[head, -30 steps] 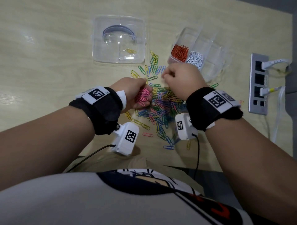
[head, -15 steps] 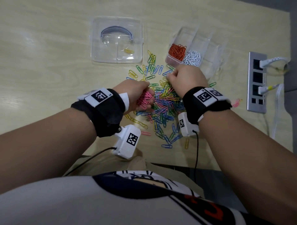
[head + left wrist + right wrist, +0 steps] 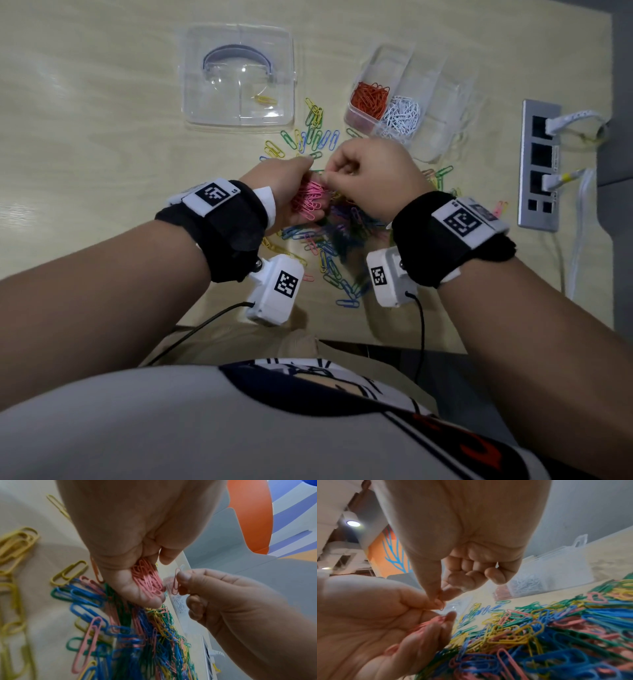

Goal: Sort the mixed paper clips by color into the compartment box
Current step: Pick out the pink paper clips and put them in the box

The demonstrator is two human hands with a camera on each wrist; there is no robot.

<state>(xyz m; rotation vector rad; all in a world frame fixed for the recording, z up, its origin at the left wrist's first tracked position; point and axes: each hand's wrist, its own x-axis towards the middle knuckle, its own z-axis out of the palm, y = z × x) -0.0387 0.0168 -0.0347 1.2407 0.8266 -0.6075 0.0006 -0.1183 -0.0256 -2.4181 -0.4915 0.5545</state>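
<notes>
Nearby: lid (image 3: 239, 75), power strip (image 3: 539, 164); hands cover clip pile (image 3: 335, 240).

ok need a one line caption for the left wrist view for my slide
Left hand cups a bunch of pink clips while the right hand pinches one more pink clip above the mixed pile.

Both forearms angle in from below and the 2 hands meet close together, nearly touching. The left hand (image 3: 291, 192) is turned palm up and cupped, fingers (image 3: 145, 600) curled around a bunch of pink clips (image 3: 308, 202) lying in the palm. The right hand (image 3: 373, 174) sits just beside it, knuckles up, thumb and forefinger pinching 1 pink clip (image 3: 175, 583) right at the left hand's fingertips, the other fingers folded into the palm. Each wrist wears a black band.
</notes>
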